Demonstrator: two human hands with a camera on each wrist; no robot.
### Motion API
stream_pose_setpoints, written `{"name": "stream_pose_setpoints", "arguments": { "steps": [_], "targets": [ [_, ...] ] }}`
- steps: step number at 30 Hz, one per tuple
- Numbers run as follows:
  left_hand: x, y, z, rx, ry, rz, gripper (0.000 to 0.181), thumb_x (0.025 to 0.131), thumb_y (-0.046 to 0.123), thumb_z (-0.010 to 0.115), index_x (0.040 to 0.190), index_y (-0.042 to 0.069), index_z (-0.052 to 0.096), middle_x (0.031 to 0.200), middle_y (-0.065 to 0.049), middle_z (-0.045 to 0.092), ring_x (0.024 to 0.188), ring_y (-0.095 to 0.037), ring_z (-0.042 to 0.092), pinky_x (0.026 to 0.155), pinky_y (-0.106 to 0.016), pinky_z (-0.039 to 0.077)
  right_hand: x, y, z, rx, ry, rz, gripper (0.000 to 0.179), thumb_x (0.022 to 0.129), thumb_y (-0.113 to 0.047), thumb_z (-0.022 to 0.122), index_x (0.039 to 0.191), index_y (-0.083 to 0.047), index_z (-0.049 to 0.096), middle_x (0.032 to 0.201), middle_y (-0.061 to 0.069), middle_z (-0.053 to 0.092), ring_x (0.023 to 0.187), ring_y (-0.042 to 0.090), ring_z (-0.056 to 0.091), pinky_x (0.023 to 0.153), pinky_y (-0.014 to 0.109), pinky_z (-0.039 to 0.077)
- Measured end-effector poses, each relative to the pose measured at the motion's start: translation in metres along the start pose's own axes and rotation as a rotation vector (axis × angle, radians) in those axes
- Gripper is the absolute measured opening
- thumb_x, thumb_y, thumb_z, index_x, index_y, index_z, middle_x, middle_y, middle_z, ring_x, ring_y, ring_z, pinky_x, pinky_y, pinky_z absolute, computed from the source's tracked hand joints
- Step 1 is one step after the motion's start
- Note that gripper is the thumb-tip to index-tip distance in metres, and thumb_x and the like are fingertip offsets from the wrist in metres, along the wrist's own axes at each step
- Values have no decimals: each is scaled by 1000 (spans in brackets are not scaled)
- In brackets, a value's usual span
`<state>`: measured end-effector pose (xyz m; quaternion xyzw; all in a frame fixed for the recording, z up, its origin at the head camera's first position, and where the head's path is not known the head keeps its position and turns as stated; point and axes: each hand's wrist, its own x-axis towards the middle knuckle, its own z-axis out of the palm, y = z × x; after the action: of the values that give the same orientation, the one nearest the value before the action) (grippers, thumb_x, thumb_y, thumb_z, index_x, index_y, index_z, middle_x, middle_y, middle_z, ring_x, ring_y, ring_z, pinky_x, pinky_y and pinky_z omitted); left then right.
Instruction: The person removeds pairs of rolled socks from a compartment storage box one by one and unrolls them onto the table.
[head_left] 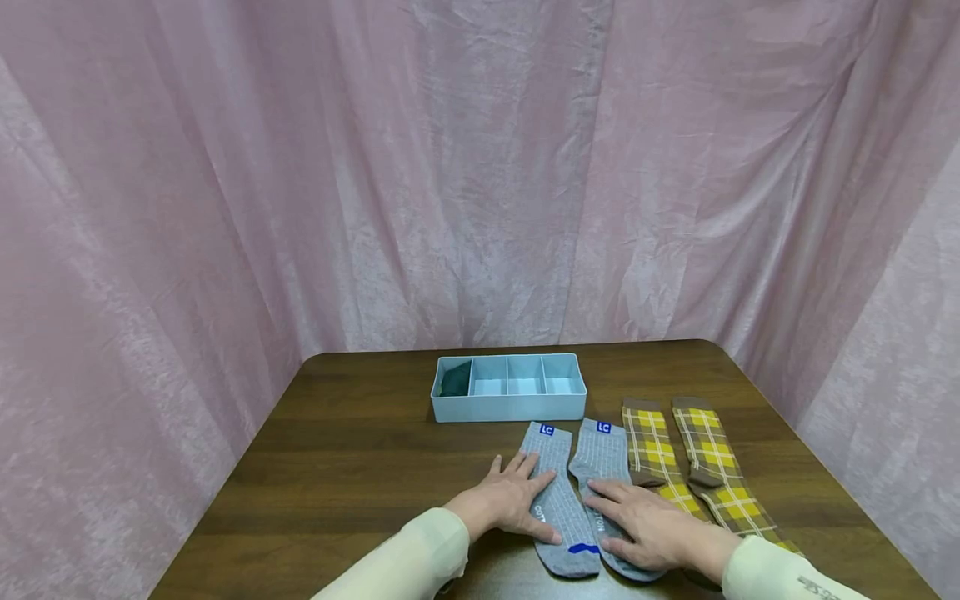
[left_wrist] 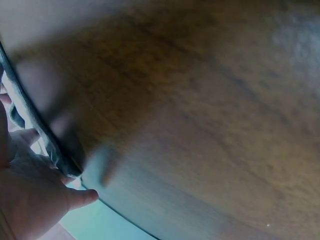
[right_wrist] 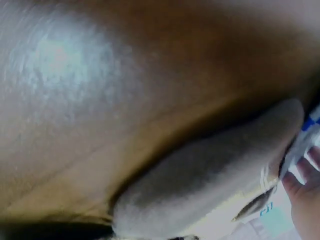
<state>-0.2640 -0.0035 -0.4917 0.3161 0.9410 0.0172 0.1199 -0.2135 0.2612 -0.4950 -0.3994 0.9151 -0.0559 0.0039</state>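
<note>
Two grey socks with blue labels lie flat, side by side, on the table. My left hand (head_left: 513, 498) rests with spread fingers on the left grey sock (head_left: 558, 492). Fingers of my right hand (head_left: 648, 523) lie extended across the right grey sock (head_left: 600, 450), covering part of its foot. Just right of that hand is a pair of yellow-and-brown plaid socks, the nearer plaid sock (head_left: 654, 442) partly hidden under the hand and the farther plaid sock (head_left: 712, 454) beside it. In the right wrist view, a brownish sock toe (right_wrist: 210, 180) appears close up, blurred.
A light blue box (head_left: 510, 409) with several compartments stands behind the grey socks. Dark green folded fabric (head_left: 455, 380) sits in its leftmost compartment. The wooden table (head_left: 337, 467) has its far edge against pink curtains (head_left: 480, 167).
</note>
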Motion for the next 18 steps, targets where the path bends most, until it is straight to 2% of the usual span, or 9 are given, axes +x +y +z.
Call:
{"name": "stream_pose_setpoints", "arguments": {
  "steps": [5, 11, 14, 18],
  "targets": [
    [-1, 0, -1, -20, -12, -4, 98, 75, 79, 63, 156, 33, 32, 164, -6, 19, 150, -28, 15, 115, -58, 17, -2, -1, -2, 55, -28, 7, 56, 97, -54, 53, 142, -21, 54, 152, 12, 42, 134, 33, 45, 101, 53, 42],
    [-2, -2, -2, -34, -22, -21, 99, 73, 78, 66, 156, 34, 32, 164, -5, 19, 150, -27, 14, 114, -60, 18, 3, -2, -3, 102, -57, 40, 55, 97, -54, 54, 141, -21, 52, 154, 9, 39, 137, 32, 41, 105, 56, 37],
    [-3, -3, -2, -32, -17, -8, 99, 73, 79, 65, 156, 34, 32, 163, -5, 19, 150, -28, 15, 114, -59, 18, 5, -3, -5, 126, -66, 58, 56, 96, -54, 56, 141, -21, 52, 154, 9, 40, 137, 33, 41, 105, 57, 36],
    [-5, -6, -2, -32, 6, 33, 101, 73, 79, 65, 156, 32, 33, 162, -6, 22, 149, -28, 17, 114, -59, 18, 5, -3, -7, 146, -2, 57, 55, 95, -51, 59, 138, -18, 56, 149, 10, 46, 133, 35, 45, 101, 59, 39]
  ]
}}
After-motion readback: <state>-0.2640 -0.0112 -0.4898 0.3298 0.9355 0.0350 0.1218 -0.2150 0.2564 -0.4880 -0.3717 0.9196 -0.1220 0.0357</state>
